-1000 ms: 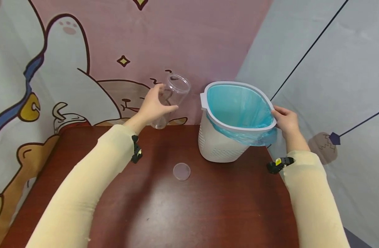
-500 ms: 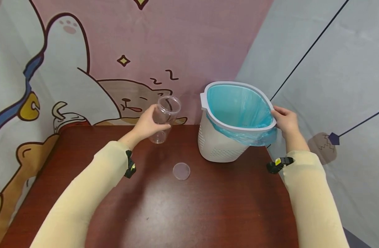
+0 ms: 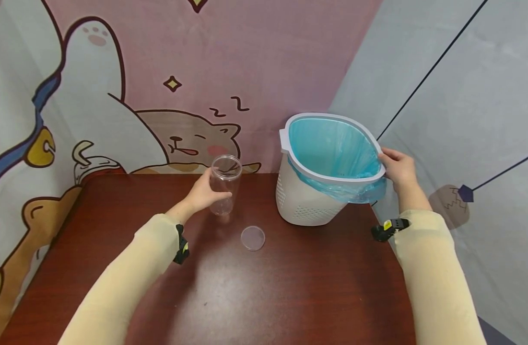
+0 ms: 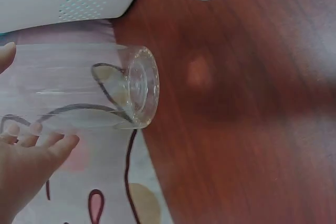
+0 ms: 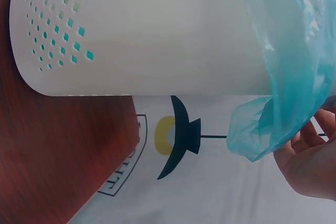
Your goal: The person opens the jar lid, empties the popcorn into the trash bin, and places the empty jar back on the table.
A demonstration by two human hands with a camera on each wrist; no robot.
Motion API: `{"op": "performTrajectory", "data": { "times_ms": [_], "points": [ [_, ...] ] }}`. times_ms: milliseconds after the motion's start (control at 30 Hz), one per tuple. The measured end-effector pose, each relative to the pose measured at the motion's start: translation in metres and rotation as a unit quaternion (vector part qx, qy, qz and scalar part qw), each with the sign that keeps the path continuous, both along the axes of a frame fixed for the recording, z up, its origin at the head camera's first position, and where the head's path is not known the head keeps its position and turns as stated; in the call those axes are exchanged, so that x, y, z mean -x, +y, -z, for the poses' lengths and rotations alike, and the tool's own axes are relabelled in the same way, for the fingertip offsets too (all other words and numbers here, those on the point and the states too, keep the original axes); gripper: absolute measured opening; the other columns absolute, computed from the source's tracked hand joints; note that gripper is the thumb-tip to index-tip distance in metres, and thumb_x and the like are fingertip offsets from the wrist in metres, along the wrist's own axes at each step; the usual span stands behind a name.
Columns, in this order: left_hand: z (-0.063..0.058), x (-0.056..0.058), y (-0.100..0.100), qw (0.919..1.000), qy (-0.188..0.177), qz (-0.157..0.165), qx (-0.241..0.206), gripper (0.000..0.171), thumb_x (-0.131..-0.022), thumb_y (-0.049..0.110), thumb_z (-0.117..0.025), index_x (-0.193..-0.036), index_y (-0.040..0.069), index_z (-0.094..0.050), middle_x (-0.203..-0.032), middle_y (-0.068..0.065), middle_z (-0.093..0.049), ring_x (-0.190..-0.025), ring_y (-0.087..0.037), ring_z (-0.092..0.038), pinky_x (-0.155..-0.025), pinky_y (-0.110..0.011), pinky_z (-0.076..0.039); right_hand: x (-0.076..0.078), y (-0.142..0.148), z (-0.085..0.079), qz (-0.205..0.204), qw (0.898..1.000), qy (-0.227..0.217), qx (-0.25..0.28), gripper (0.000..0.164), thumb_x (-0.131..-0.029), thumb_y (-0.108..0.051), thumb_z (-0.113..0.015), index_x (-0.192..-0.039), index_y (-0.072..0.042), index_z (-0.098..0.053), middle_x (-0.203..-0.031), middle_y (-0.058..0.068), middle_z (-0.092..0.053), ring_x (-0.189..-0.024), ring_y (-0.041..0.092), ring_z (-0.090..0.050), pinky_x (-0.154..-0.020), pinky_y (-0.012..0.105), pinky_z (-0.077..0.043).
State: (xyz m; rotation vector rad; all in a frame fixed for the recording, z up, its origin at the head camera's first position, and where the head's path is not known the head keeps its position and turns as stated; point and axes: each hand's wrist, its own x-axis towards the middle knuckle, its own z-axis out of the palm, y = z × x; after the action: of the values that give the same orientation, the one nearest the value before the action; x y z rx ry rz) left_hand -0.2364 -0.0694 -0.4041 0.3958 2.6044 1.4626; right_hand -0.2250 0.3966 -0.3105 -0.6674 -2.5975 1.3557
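Observation:
My left hand [image 3: 205, 193] grips a clear plastic jar [image 3: 225, 189] round its side, fingers on one side and thumb on the other. The jar stands nearly upright with its mouth up. In the left wrist view the jar's base [image 4: 142, 87] appears a little above the table. A round clear lid [image 3: 252, 238] lies flat on the table, nearer to me and to the right of the jar. With its fingers my right hand [image 3: 399, 167] pinches the right end of the grey rim on a white trash can [image 3: 307, 208], lined with a blue plastic bag [image 3: 328, 143].
The dark red wooden table [image 3: 264, 292] ends at a cartoon-printed wall cloth [image 3: 272, 62] behind and at a pale cloth [image 3: 484, 120] on the right. The trash can stands at the back right corner, beside both cloths.
My left hand has brought the jar down and toward me, from in front of the wall cloth to close over the table, and made it more upright. My right hand keeps its place on the rim.

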Motion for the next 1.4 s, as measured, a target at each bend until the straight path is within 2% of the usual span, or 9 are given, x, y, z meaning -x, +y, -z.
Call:
{"op": "performTrajectory", "data": {
  "times_ms": [200, 367, 700, 967, 1200, 1400],
  "points": [
    [0.016, 0.001, 0.001, 0.9999, -0.013, -0.003, -0.011, 0.085, -0.075, 0.015, -0.076, -0.142, 0.002, -0.025, -0.143, -0.021, -0.036, -0.136, -0.034, -0.031, -0.111, -0.049, -0.027, 0.0, 0.001, 0.0, -0.003, 1.0, -0.002, 0.0, 0.057, -0.096, -0.044, -0.041, -0.143, -0.012, -0.038, -0.142, 0.015, -0.041, -0.082, -0.004, -0.049, -0.064, 0.007, -0.045],
    [0.023, 0.001, 0.004, 0.9993, -0.035, -0.006, -0.009, 0.086, -0.077, 0.017, -0.076, -0.144, 0.004, -0.022, -0.147, -0.021, -0.031, -0.138, -0.034, -0.027, -0.111, -0.05, -0.025, 0.0, 0.001, 0.0, -0.003, 1.0, -0.003, 0.002, 0.057, -0.096, -0.044, -0.041, -0.143, -0.012, -0.037, -0.142, 0.015, -0.041, -0.082, -0.005, -0.049, -0.064, 0.007, -0.045],
    [0.045, 0.004, 0.008, 0.9984, -0.052, -0.005, -0.021, 0.088, -0.077, 0.015, -0.075, -0.143, 0.0, -0.021, -0.146, -0.023, -0.032, -0.138, -0.036, -0.026, -0.111, -0.052, -0.024, -0.001, 0.001, 0.001, -0.004, 1.0, -0.003, 0.005, 0.057, -0.096, -0.043, -0.041, -0.143, -0.012, -0.037, -0.143, 0.015, -0.04, -0.082, -0.004, -0.049, -0.064, 0.007, -0.044],
    [0.05, 0.003, 0.011, 0.9978, -0.059, -0.008, -0.03, 0.087, -0.077, 0.013, -0.075, -0.143, 0.0, -0.021, -0.145, -0.024, -0.031, -0.138, -0.037, -0.026, -0.111, -0.053, -0.024, -0.001, 0.0, 0.0, -0.003, 1.0, 0.0, 0.006, 0.057, -0.096, -0.043, -0.041, -0.143, -0.011, -0.037, -0.143, 0.016, -0.041, -0.082, -0.004, -0.049, -0.064, 0.007, -0.045],
    [0.058, 0.005, 0.01, 0.9963, -0.078, -0.027, -0.026, 0.087, -0.076, 0.013, -0.076, -0.143, 0.003, -0.022, -0.145, -0.022, -0.033, -0.138, -0.035, -0.027, -0.112, -0.051, -0.024, 0.0, 0.0, 0.0, -0.006, 1.0, 0.003, 0.009, 0.057, -0.096, -0.043, -0.042, -0.143, -0.011, -0.037, -0.142, 0.016, -0.041, -0.081, -0.004, -0.05, -0.064, 0.007, -0.045],
    [0.063, 0.008, 0.011, 0.9974, -0.065, -0.023, -0.021, 0.088, -0.075, 0.012, -0.077, -0.143, 0.001, -0.023, -0.144, -0.024, -0.035, -0.137, -0.037, -0.029, -0.111, -0.051, -0.025, -0.001, 0.001, 0.0, -0.005, 1.0, 0.005, 0.01, 0.057, -0.096, -0.043, -0.043, -0.143, -0.011, -0.038, -0.14, 0.015, -0.041, -0.081, -0.004, -0.05, -0.064, 0.007, -0.045]
  ]
}}
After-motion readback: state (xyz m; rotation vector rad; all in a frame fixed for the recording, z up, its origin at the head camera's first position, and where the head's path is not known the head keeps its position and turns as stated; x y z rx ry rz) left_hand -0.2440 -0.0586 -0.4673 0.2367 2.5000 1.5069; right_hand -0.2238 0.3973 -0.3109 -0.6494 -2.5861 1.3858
